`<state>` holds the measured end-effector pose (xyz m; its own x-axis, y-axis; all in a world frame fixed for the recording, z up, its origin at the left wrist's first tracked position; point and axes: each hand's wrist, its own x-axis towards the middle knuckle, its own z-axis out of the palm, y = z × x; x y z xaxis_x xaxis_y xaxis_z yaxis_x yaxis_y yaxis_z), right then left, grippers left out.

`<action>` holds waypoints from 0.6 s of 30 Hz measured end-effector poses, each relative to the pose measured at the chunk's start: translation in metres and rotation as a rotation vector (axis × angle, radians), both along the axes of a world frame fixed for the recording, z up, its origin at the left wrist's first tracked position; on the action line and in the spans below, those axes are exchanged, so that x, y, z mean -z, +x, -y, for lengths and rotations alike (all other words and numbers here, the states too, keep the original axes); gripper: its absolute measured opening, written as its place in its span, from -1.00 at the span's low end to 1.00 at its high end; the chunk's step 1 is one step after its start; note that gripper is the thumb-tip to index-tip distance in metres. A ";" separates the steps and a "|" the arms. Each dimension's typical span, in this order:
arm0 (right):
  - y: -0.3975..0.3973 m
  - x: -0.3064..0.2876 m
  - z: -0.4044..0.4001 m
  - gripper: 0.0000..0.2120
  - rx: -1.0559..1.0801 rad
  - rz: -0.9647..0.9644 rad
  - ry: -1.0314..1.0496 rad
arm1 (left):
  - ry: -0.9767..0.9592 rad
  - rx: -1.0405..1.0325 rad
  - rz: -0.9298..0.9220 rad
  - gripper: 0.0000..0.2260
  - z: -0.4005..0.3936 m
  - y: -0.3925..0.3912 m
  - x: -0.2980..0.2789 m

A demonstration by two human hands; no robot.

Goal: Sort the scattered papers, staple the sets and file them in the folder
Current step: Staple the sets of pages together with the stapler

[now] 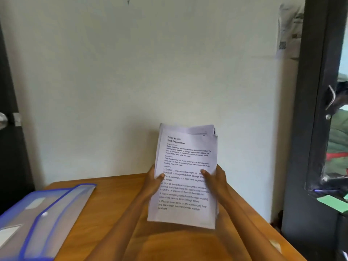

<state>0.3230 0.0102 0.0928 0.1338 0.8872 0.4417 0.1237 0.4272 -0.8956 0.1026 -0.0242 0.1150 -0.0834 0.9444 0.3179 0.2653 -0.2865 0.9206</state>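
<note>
I hold a stack of printed white papers (185, 174) upright above the wooden table (116, 219), its printed side facing me. My left hand (153, 182) grips the stack's left edge, thumb on the front page. On the right edge sits my right hand (215, 180), its thumb also on the front. Sheets behind the front page stick out unevenly at the top. A translucent folder with blue edging (43, 217) lies on the table's left side, its flap open. No stapler is in view.
A pale wall rises right behind the table. A dark door with a round knob (2, 120) is at the far left. At the right stands a dark-framed glass door (320, 129) with a handle, and a paper notice (289, 31) is stuck beside it.
</note>
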 end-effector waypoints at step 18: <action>-0.079 -0.001 0.098 -0.81 0.029 0.057 0.222 | 0.221 -0.443 -0.009 -0.79 0.090 -0.036 -0.015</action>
